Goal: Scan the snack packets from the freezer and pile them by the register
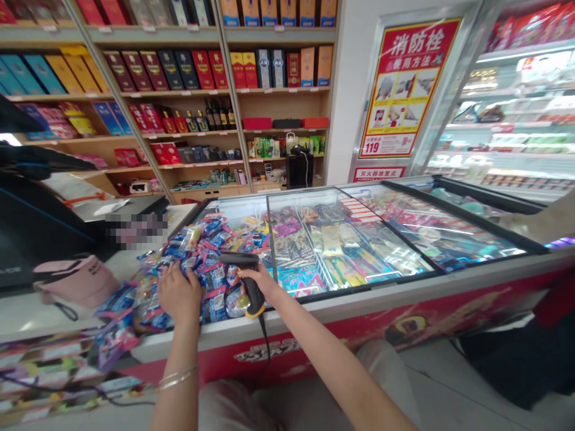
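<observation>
Right now the black barcode scanner point(238, 259) is gripped tight in the right hand point(263, 281), its nose pointing left over a heap of blue snack packets point(215, 305), the handle slanting down to a yellow base. Its cord point(266, 341) drops past the freezer rim point(359, 293). The left hand point(178, 293) lies open, palm down on the packets. Glass freezer lids point(350, 239) stretch away right, with open room above them.
</observation>
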A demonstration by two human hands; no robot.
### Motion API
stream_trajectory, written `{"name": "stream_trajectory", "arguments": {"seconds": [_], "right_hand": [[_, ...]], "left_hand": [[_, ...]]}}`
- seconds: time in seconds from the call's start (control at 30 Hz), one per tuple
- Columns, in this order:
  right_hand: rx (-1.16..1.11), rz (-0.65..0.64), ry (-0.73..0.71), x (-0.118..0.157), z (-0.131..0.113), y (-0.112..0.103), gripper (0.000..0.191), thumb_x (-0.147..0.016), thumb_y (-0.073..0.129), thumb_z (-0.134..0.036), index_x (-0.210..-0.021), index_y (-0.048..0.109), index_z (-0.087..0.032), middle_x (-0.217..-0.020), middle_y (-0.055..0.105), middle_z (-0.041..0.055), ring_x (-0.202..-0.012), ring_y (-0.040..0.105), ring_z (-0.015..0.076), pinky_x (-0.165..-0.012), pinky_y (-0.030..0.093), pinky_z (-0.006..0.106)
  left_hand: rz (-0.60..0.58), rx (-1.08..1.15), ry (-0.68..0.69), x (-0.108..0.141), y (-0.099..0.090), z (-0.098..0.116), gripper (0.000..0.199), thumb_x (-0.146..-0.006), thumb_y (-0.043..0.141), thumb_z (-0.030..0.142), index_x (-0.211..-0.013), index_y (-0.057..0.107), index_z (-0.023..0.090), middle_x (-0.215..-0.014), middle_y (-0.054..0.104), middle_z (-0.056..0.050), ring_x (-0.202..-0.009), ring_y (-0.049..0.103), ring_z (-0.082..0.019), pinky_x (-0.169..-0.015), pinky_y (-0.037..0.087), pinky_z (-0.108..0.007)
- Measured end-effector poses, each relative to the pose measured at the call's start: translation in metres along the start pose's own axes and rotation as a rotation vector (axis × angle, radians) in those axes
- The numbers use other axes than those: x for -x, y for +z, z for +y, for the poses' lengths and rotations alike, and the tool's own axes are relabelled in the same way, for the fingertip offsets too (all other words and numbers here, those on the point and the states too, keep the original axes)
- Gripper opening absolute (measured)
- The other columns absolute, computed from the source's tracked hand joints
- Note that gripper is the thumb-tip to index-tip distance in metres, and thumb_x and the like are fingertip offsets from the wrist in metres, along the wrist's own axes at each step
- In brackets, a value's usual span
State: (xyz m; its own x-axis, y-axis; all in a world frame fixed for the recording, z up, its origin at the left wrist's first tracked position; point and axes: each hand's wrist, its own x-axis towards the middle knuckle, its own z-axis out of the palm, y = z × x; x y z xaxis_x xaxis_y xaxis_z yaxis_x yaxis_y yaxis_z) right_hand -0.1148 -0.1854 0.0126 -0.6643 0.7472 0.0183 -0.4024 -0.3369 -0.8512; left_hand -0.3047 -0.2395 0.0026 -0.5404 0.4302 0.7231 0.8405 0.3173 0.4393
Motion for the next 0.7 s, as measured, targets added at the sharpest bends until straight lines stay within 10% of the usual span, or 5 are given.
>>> {"name": "stream_trajectory", "arguments": {"seconds": [0.7], "right_hand": [[-0.002,-0.002,-0.015,0.0014,0.0005,-0.0004,0.028,-0.062,0.071,-0.035,-0.08,0.066,-0.014,-0.066,0.066,0.0016,-0.042,0.053,0.01,-0.043,0.043,0.024]], "left_hand": [[-0.006,0.001,0.009,0.0,0.0009,-0.0032,0.05,-0.092,0.035,0.034,-0.129,0.053,0.006,-0.13,0.056,-0.023,-0.13,0.045,-0.032,-0.11,0.032,-0.047]]}}
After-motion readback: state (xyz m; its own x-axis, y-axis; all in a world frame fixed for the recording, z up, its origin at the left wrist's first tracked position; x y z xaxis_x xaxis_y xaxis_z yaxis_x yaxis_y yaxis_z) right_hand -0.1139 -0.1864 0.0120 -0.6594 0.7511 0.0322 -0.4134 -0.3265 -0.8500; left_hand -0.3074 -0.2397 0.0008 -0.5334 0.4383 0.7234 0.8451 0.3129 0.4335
